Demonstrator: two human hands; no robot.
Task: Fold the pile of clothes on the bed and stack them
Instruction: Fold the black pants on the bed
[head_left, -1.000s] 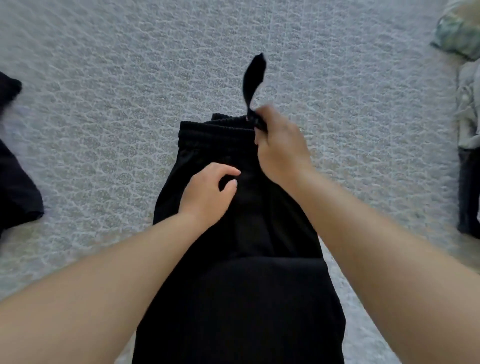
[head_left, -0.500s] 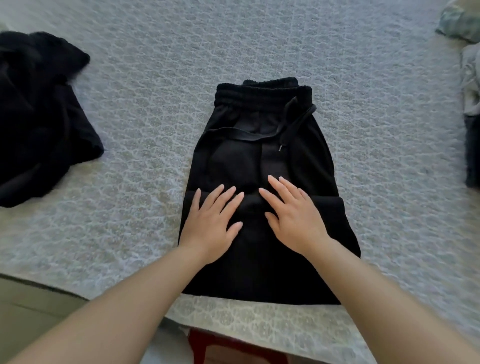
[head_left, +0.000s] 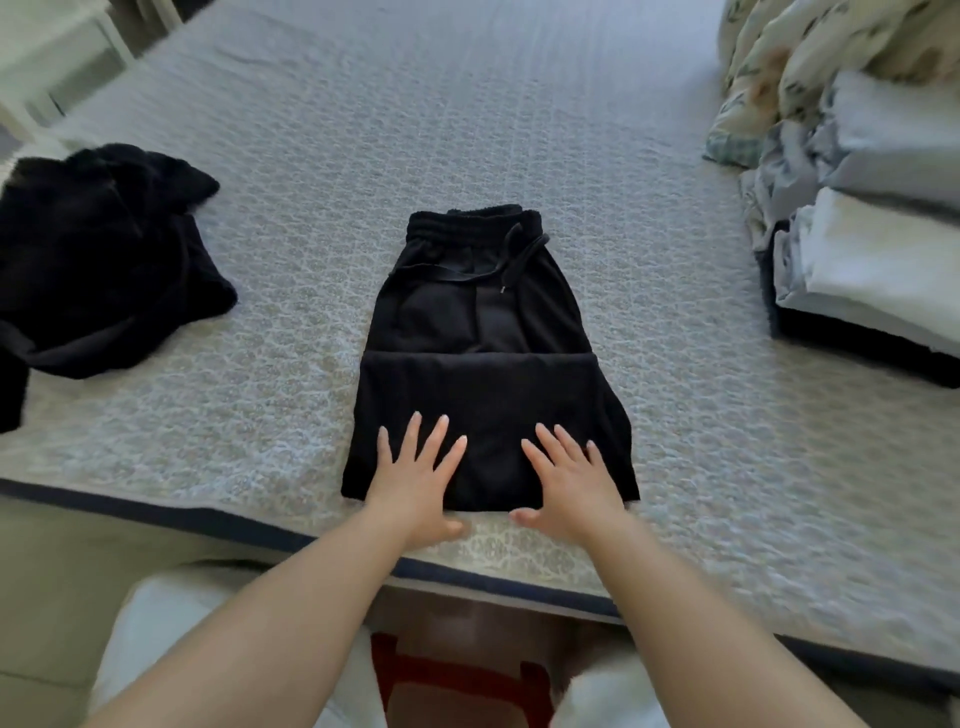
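**Pressing the fold before the next turn**

The black drawstring trousers (head_left: 480, 358) lie near the front edge of the grey quilted bed (head_left: 519, 130), legs folded up over the seat. The left hand (head_left: 415, 473) and right hand (head_left: 571, 478) rest flat on the near layer, each grip spread and holding nothing. To do this well, smooth outward from the middle, square the edges, tuck the loose drawstring (head_left: 511, 260) inside, then fold towards the waistband. A crumpled black garment (head_left: 104, 260) waits left; folded pale clothes (head_left: 883, 260) are stacked right.
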